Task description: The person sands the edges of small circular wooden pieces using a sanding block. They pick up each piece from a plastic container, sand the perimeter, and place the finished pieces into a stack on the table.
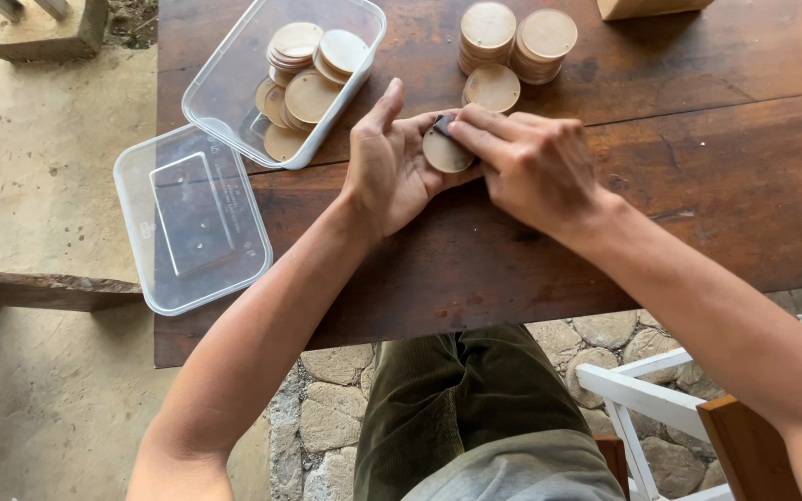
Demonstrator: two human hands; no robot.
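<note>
A wooden disc (445, 152) is held over the dark tabletop (698, 186), cupped in the fingers of the left hand (390, 167). A small dark piece (441, 124) is pinched against the disc's upper edge by the right hand (533, 167). A clear lid (189, 219) overhangs the tabletop's left edge. Farther off, more discs are seen in a clear tub (225, 83), and stacks (512, 46) are seen beyond the hands.

The dark brown wooden table (698, 186) looked worn, faintly glossy. The round pale wooden discs (517, 42) were smooth and matt. The clear plastic container (234, 83) and its clear plastic lid (192, 223) shone slightly.
</note>
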